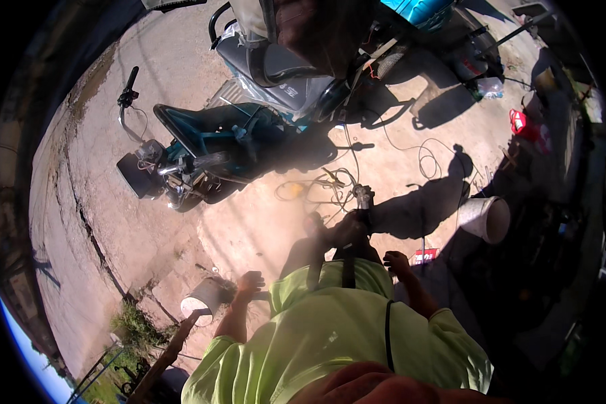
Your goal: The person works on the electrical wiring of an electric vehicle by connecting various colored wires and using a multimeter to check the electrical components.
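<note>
My left hand (pixel 251 281) hangs beside my hip with its fingers curled, and nothing shows in it. A white bucket (pixel 200 303) stands near it, to its left. On my other side, my right hand (pixel 396 260) hangs low in partial shade, its fingers also curled around nothing visible. A red and white box (pixel 425 256) lies on the ground near it. Both hands are apart from the teal vehicle frame (pixel 215 131) in front of me, which has a handlebar (pixel 122 101). Loops of cable (pixel 337 185) lie on the concrete just beyond my feet.
A dark, plastic-covered seat (pixel 279 74) sits behind the frame, with brown material (pixel 320 30) above it. A white bucket (pixel 486 219) lies to the right. Farther back is a red object (pixel 520 122). A crack (pixel 91 232) runs along the concrete at left, near plants (pixel 138 323).
</note>
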